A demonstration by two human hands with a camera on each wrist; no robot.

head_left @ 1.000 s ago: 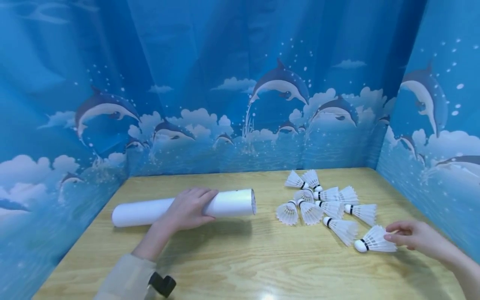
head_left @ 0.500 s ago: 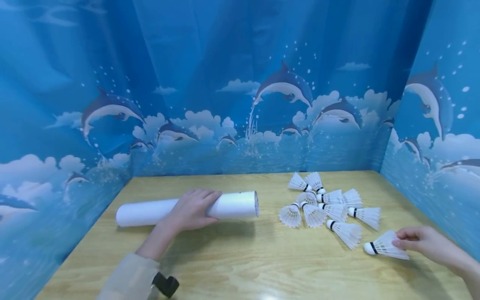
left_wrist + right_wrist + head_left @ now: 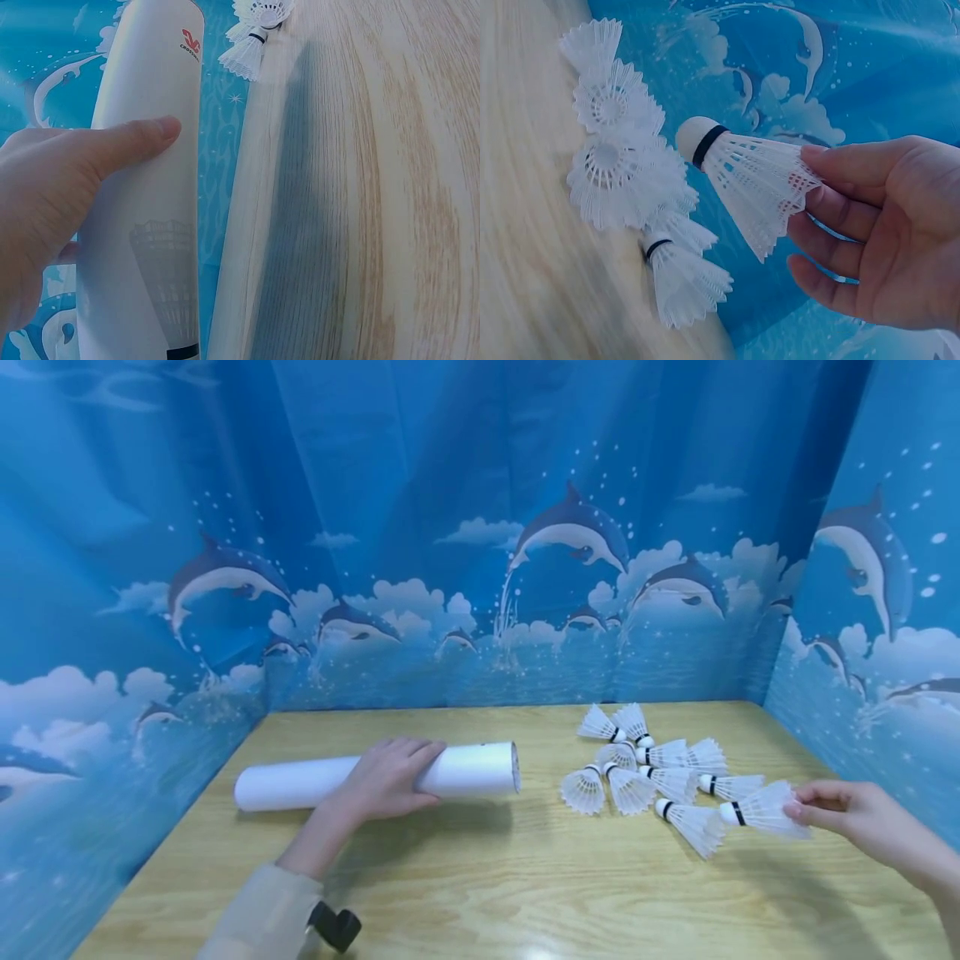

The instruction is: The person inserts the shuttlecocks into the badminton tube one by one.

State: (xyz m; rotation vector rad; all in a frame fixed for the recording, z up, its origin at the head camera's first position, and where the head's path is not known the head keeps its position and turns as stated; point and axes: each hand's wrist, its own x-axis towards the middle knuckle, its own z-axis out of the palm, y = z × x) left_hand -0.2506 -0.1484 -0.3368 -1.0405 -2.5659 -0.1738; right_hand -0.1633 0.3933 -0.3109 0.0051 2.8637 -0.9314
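My left hand [image 3: 382,781] grips a long white shuttlecock tube [image 3: 478,768] round its middle, thumb on the near side. The tube lies crosswise, its open end facing right, with a shadow on the wood below. A printed shuttlecock and a small red logo [image 3: 190,41] show on it in the left wrist view. Over on the right, my right hand [image 3: 862,818] pinches a white shuttlecock [image 3: 754,176] by the rim of its skirt, between thumb and fingers. Its cork points left and it hangs above the table, close to the loose shuttlecocks [image 3: 630,789].
Several more shuttlecocks lie in a loose cluster on the right half of the wooden table [image 3: 480,885], the nearest one [image 3: 693,828] just left of the held one. Blue dolphin-print curtains [image 3: 420,485] stand along the back and both sides.
My right hand has taken the shuttlecock by its skirt and lifted it off the table, first slightly right, then up. The left hand keeps its grip on the tube.
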